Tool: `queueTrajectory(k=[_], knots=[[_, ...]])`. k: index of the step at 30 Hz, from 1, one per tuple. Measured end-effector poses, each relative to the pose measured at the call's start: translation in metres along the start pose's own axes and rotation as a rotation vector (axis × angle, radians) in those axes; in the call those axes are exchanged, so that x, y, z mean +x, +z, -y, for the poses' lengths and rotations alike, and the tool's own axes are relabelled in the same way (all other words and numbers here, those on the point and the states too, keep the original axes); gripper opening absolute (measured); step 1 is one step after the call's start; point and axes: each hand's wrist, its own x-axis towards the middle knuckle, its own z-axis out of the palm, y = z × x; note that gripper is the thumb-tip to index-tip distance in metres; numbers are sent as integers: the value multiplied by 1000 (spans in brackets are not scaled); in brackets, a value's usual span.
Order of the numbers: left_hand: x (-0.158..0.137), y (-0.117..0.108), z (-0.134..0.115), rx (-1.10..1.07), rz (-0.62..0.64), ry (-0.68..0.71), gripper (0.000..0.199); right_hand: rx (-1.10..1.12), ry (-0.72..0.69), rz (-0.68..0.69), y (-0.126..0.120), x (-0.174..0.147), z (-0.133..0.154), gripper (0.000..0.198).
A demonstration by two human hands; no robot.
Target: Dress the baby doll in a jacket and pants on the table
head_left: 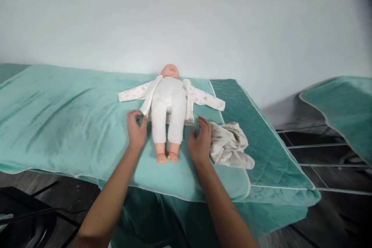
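Observation:
A baby doll point(169, 97) with a white cloth body lies on its back, feet toward me. Spread beneath it is an open printed baby shirt point(209, 100), sleeves stretched out to both sides and front panels apart. At the lower corner of the shirt's left panel, my left hand point(136, 128) has thumb and forefinger closed on the fabric. My right hand point(201, 141) is beside the doll's lower legs, fingers apart and holding nothing. Crumpled printed baby pants point(230, 145) lie just right of that hand, their near edge partly hidden behind it.
A light green blanket point(72, 124) covers the bed, over a darker quilted cover point(276, 166) at the right. Behind the bed stands a white wall point(116, 27). Another green-covered surface point(345, 104) with metal rails is at far right. A black chair point(23, 213) stands at lower left.

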Motion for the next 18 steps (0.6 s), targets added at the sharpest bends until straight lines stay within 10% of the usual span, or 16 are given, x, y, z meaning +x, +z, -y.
queueTrajectory(k=[6,12,18], knots=[[-18,-17,-7,54,6,157,8,-188,-155,9,-61,6,-1,31],[-51,-46,-22,65,168,346,13,-603,-112,338,-130,32,-53,27],[-62,-56,-39,1,257,289,15,-708,-5,497,-152,33,-96,32]])
